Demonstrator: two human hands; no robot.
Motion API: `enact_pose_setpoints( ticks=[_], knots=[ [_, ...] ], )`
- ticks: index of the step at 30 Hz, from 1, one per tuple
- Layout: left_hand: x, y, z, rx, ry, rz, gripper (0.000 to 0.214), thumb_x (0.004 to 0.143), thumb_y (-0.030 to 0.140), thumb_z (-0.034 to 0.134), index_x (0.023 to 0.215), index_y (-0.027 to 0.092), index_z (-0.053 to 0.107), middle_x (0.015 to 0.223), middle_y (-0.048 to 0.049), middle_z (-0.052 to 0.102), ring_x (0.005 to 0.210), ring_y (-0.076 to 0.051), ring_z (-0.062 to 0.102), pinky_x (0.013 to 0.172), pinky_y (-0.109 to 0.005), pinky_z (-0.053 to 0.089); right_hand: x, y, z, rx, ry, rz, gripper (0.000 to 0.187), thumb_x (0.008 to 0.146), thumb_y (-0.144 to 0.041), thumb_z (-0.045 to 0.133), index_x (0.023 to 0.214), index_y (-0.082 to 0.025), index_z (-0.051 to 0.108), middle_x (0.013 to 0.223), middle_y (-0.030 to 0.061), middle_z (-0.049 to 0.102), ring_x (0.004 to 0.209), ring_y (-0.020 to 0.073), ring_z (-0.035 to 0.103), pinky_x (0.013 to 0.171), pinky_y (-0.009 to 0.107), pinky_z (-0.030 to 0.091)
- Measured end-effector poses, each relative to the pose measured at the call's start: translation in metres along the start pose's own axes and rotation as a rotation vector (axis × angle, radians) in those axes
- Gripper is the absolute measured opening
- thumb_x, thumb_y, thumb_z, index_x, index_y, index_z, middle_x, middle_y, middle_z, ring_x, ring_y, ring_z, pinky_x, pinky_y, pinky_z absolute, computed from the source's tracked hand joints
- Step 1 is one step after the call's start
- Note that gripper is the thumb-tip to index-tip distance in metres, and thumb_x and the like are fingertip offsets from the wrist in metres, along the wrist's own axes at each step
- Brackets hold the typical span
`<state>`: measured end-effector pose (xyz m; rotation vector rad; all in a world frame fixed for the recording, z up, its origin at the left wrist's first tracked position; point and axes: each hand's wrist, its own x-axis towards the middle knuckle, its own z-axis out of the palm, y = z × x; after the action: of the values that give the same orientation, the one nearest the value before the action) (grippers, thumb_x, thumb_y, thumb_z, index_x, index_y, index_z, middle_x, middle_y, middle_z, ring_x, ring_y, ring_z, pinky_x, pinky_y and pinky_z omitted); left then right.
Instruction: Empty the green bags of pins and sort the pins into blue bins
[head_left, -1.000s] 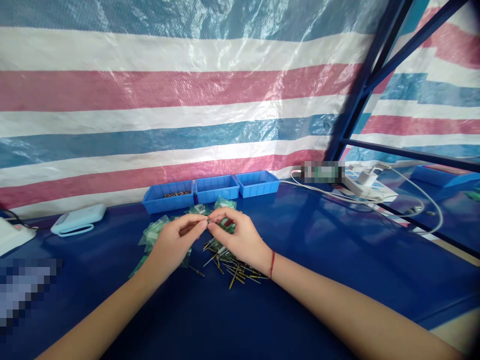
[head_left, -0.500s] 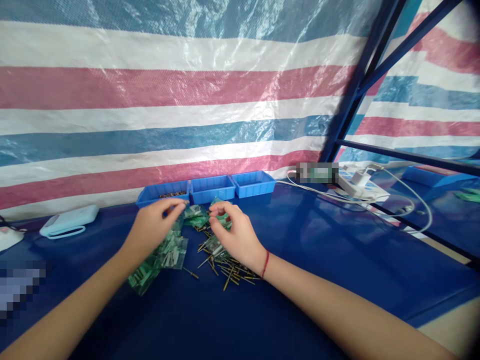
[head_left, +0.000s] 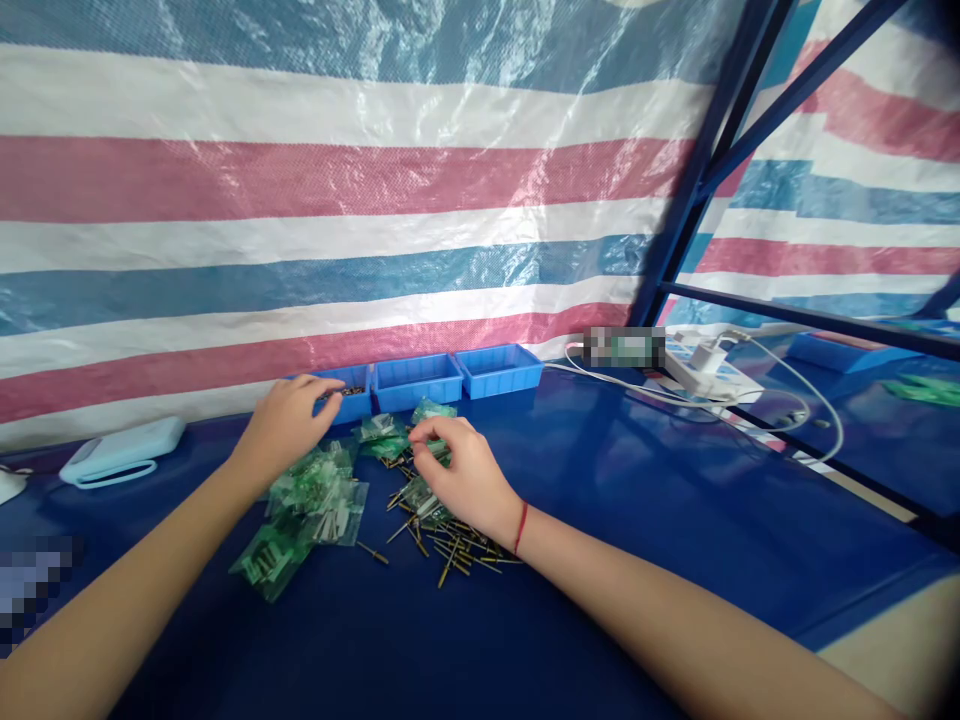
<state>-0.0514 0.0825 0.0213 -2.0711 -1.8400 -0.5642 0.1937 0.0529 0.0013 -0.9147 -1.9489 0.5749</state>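
My left hand (head_left: 283,425) is at the near side of the left blue bin (head_left: 352,407), its fingertips over small brass-coloured parts (head_left: 352,390). Its thumb and fingers are apart, with nothing visible between them. My right hand (head_left: 469,475) hovers over a pile of pop rivets (head_left: 457,550), thumb and forefinger drawn together; whatever is between them is too small to make out. Small clear-and-green plastic bags of parts (head_left: 315,500) lie below my left hand. Another such bag (head_left: 382,435) sits between the hands, and one more (head_left: 433,409) lies just behind my right fingers.
Beside the left bin stand a middle blue bin (head_left: 418,385) and a right blue bin (head_left: 501,372), along the striped sheet (head_left: 450,180). A light-blue case with a strap (head_left: 124,450) lies at left. A power strip (head_left: 709,370) with white cables and a blue metal frame (head_left: 675,235) are at right.
My left hand has moved left and opened from a pinch, now at the left bin. My right thumb and forefinger have come closer together. The view has shifted slightly.
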Motion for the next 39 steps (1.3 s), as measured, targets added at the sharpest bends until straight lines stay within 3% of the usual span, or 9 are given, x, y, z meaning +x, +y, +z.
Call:
enact_pose_setpoints(
  ticks=[6,10,20,28,39],
  knots=[
    [-0.049,0.048,-0.01,-0.142,-0.084,0.237,0.028,0.091,0.034,0.042,0.088,0.021,0.066,0.096,-0.0051,0.067,0.088,-0.021,0.057,0.082,-0.034,0.041,-0.005,0.006,0.004,-0.299,-0.154,-0.074,0.013,0.081,-0.017,0.054,0.079,-0.019,0.066,0.085,0.003,0.068,0.094,0.021,0.051,0.08,0.035,0.036],
    [-0.07,0.063,-0.004,-0.126,-0.145,0.315,0.026,0.092,0.034,0.043,0.088,0.023,0.066,0.096,-0.0037,0.066,0.09,-0.021,0.056,0.081,-0.036,0.04,-0.009,0.007,0.005,-0.402,-0.192,-0.124,0.014,0.083,-0.021,0.054,0.079,-0.019,0.068,0.088,0.0035,0.066,0.096,0.0212,0.048,0.08,0.036,0.034],
    [-0.079,0.06,0.01,-0.098,-0.136,0.362,0.029,0.094,0.031,0.04,0.116,0.029,0.06,0.119,-0.0029,0.062,0.107,-0.024,0.056,0.088,-0.041,0.04,-0.011,0.006,0.004,-0.481,-0.233,-0.158,0.019,0.087,-0.024,0.05,0.091,-0.02,0.068,0.094,0.0041,0.066,0.1,0.023,0.045,0.082,0.037,0.032],
    [-0.082,0.058,0.014,-0.066,-0.11,0.373,0.033,0.095,0.029,0.037,0.117,0.028,0.061,0.128,-0.0041,0.059,0.113,-0.024,0.055,0.09,-0.041,0.04,-0.012,0.006,0.007,-0.506,-0.23,-0.185,0.023,0.089,-0.025,0.046,0.089,-0.019,0.068,0.096,0.0045,0.067,0.101,0.0234,0.045,0.081,0.038,0.032],
    [-0.082,0.059,0.014,-0.045,-0.114,0.368,0.035,0.095,0.028,0.035,0.122,0.024,0.057,0.125,-0.0056,0.06,0.112,-0.024,0.054,0.09,-0.041,0.04,-0.013,0.005,0.009,-0.498,-0.231,-0.207,0.021,0.089,-0.023,0.046,0.085,-0.018,0.066,0.088,0.0034,0.067,0.098,0.0221,0.046,0.08,0.037,0.031]
  ],
)
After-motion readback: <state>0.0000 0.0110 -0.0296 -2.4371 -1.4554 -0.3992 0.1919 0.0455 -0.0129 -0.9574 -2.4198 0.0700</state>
